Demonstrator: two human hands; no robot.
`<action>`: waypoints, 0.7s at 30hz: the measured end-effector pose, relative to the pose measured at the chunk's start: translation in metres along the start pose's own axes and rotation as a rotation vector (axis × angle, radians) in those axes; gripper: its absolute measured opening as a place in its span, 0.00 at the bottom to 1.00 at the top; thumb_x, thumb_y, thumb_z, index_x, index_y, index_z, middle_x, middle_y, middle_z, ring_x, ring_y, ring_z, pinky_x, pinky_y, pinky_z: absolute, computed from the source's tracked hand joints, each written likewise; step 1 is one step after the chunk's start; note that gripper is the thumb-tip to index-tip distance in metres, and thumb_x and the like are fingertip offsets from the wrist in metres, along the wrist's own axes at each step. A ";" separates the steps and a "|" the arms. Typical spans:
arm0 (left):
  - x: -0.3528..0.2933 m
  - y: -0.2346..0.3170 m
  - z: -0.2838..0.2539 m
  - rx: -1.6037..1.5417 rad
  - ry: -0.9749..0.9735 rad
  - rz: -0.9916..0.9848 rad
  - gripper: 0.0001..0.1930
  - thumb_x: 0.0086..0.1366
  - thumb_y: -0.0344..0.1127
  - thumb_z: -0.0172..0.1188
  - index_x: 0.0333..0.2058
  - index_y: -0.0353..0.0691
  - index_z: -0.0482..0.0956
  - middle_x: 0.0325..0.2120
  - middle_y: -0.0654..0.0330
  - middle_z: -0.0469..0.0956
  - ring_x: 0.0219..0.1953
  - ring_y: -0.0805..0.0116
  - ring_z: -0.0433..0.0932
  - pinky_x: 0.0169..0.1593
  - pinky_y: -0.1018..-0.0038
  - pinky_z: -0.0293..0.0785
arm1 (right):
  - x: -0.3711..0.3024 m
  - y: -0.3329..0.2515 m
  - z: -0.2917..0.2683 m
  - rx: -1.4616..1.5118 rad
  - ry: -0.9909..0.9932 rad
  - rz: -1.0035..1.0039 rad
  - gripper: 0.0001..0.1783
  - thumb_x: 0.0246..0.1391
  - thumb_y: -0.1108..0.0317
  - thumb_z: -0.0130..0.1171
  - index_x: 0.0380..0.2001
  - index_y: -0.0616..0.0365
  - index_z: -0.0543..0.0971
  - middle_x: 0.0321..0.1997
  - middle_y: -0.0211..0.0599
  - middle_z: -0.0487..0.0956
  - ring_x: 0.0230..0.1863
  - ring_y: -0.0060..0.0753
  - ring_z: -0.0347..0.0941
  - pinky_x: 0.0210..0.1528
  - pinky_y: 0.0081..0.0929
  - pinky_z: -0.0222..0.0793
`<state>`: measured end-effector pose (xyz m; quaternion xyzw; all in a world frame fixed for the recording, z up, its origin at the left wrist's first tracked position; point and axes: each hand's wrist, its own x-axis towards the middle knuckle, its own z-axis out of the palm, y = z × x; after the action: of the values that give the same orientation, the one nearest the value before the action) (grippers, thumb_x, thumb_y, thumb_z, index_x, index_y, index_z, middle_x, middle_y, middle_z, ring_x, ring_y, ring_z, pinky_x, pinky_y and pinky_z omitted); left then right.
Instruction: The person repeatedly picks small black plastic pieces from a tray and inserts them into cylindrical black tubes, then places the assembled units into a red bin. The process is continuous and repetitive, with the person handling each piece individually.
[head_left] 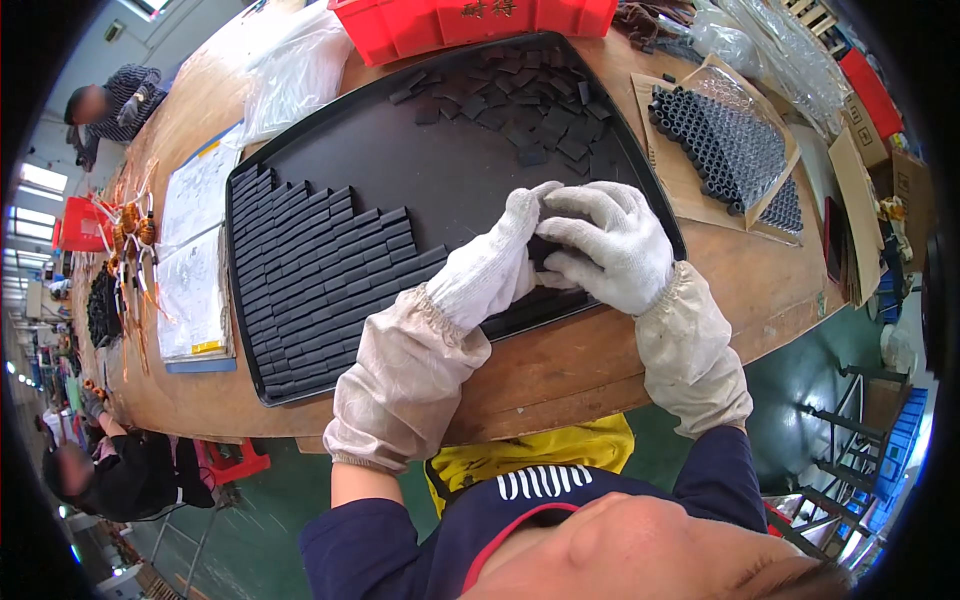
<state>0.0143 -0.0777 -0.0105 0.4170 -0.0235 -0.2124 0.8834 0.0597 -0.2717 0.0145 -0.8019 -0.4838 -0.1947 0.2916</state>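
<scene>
Both hands wear white knit gloves and meet above the near right part of a large black tray point(330, 150). My right hand point(612, 243) curls around a small black piece point(541, 250), mostly hidden by the fingers. My left hand point(490, 268) is closed against it from the left, its fingertips touching the right hand's; what they pinch is hidden. Rows of short black tubes point(320, 255) lie side by side over the tray's left part. Loose flat black pieces point(555, 125) are scattered at its far right.
Right of the tray, a cardboard box point(655, 150) holds upright black tubes. A red bin point(460, 25) stands behind the tray. Papers point(195, 290) and a plastic bag point(295, 80) lie at left. Two people point(125, 95) work at the far left.
</scene>
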 end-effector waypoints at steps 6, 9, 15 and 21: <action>-0.001 0.008 0.007 -0.106 0.047 -0.036 0.29 0.77 0.55 0.41 0.63 0.36 0.66 0.54 0.56 0.73 0.50 0.65 0.76 0.57 0.63 0.78 | -0.001 0.000 0.001 0.028 0.048 0.036 0.19 0.34 0.73 0.72 0.35 0.50 0.81 0.47 0.32 0.80 0.49 0.44 0.76 0.51 0.39 0.71; -0.004 0.015 0.009 0.097 0.051 -0.071 0.25 0.76 0.50 0.48 0.60 0.36 0.69 0.50 0.56 0.76 0.48 0.66 0.78 0.56 0.64 0.77 | -0.002 0.004 -0.002 0.122 0.085 0.102 0.17 0.35 0.76 0.70 0.33 0.51 0.80 0.47 0.34 0.80 0.48 0.45 0.76 0.51 0.39 0.71; -0.006 0.013 0.008 0.263 0.062 -0.099 0.22 0.70 0.43 0.60 0.56 0.36 0.72 0.45 0.58 0.78 0.46 0.69 0.78 0.51 0.69 0.77 | -0.005 0.011 -0.007 0.309 0.083 0.244 0.13 0.42 0.79 0.68 0.33 0.54 0.82 0.46 0.40 0.80 0.49 0.46 0.77 0.53 0.39 0.73; -0.004 0.012 0.001 0.301 0.061 -0.091 0.19 0.71 0.41 0.61 0.55 0.37 0.75 0.42 0.60 0.78 0.40 0.73 0.77 0.46 0.72 0.77 | -0.003 0.018 -0.012 0.212 0.159 0.255 0.11 0.43 0.76 0.69 0.34 0.53 0.83 0.45 0.40 0.81 0.49 0.45 0.77 0.53 0.38 0.72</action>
<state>0.0150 -0.0708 -0.0005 0.5517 -0.0093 -0.2336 0.8006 0.0743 -0.2882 0.0173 -0.8036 -0.3712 -0.1670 0.4342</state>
